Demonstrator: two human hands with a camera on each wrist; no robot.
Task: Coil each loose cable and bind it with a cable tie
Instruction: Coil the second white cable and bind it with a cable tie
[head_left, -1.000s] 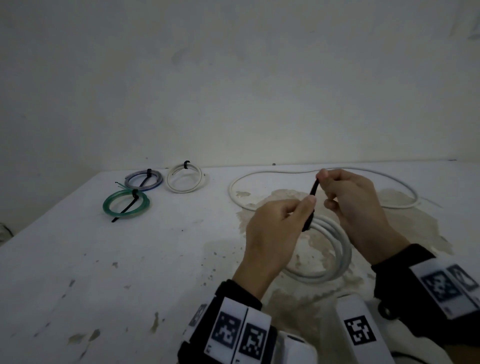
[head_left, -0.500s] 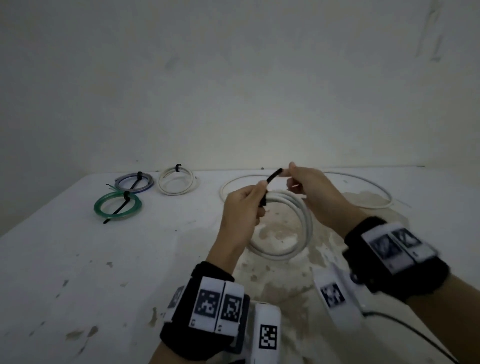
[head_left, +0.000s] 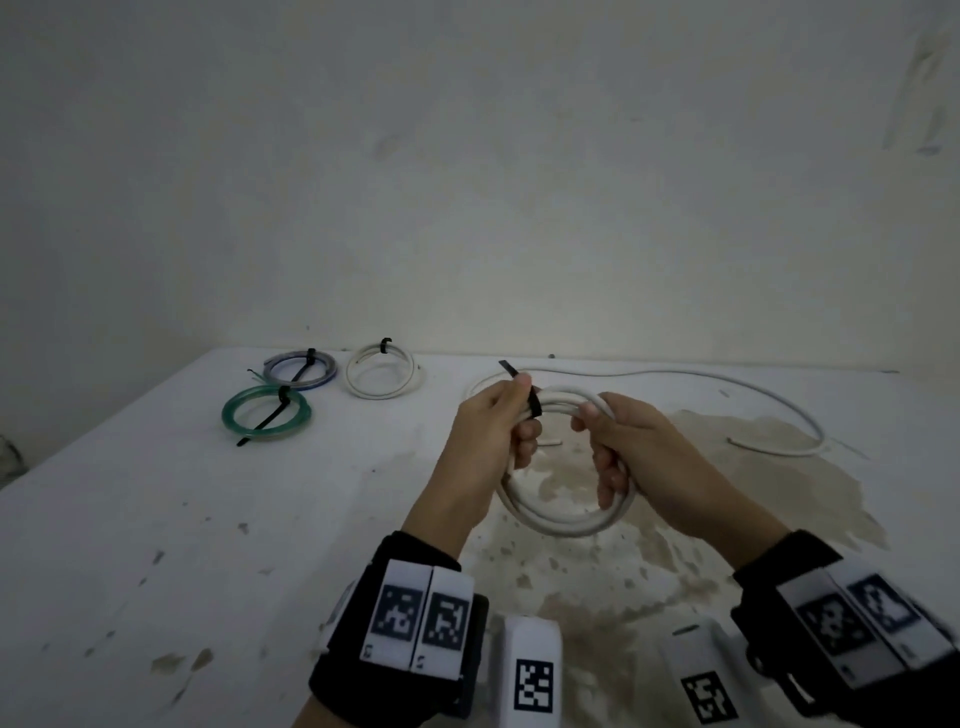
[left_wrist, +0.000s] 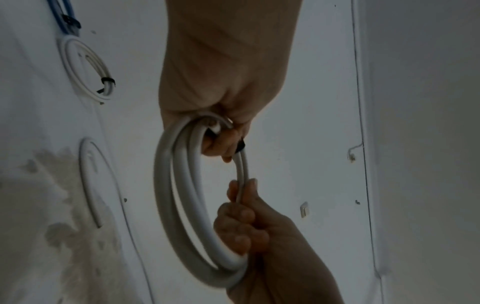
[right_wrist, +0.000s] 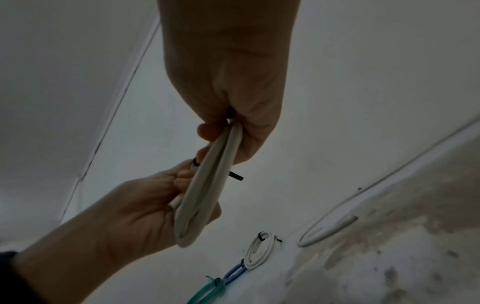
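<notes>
Binding step in hand. White cable coil (head_left: 563, 512) held above surface (head_left: 156, 519), frame centre. Left hand (head_left: 493, 431) pinches black cable tie (head_left: 533, 402) wrapped on coil top; right hand (head_left: 639, 457) grips coil's right side. Next, by judgement: tie tail pulled tight, then loose white cable (head_left: 769, 402) at right coiled.

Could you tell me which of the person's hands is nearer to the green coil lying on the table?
Left. The left hand grips the white coil at its black tie, on the side toward the green coil; the right hand holds the white coil's far side.
</notes>
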